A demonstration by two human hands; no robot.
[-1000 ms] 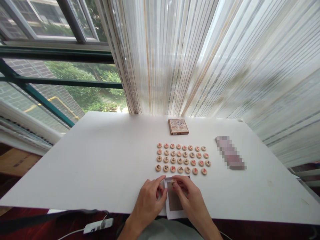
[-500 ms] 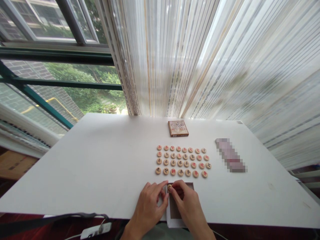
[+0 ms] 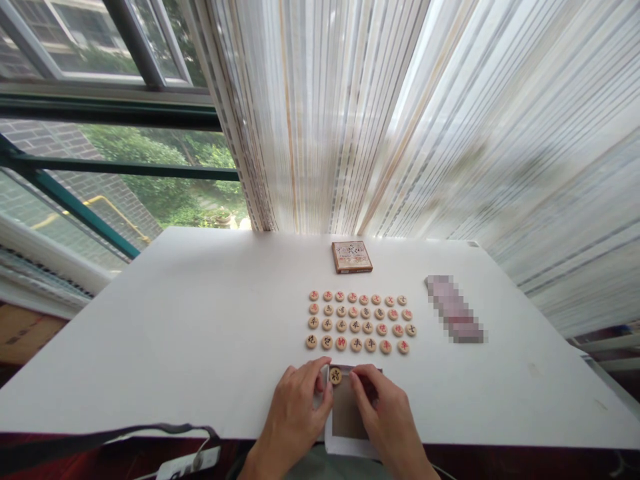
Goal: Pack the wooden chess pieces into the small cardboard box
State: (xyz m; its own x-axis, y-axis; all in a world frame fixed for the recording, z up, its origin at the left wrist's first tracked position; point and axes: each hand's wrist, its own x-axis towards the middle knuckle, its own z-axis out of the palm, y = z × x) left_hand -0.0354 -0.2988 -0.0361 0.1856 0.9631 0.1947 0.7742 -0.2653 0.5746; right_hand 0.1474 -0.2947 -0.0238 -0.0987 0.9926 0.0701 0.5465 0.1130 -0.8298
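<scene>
A shallow white box tray (image 3: 334, 445) with a brown floor lies at the table's near edge. One round wooden chess piece (image 3: 335, 375) with a dark character sits in its far left corner. My left hand (image 3: 296, 413) grips the tray's left wall, thumb and fingers curled on it. My right hand (image 3: 387, 417) rests over the tray's right side, fingers curled, fingertips just right of the piece and apart from it. Beyond the tray, several wooden chess pieces (image 3: 357, 321) lie in four rows.
A brown square box lid (image 3: 352, 257) lies beyond the rows. A blurred pinkish strip (image 3: 454, 309) lies to the right. Striped curtains and a window stand behind the white table (image 3: 190, 320). A black strap and a white power strip (image 3: 187, 460) sit below the near edge.
My right hand has let go of the chess piece, which now lies in the tray's far left corner. The hand has drawn back slightly to the right.
</scene>
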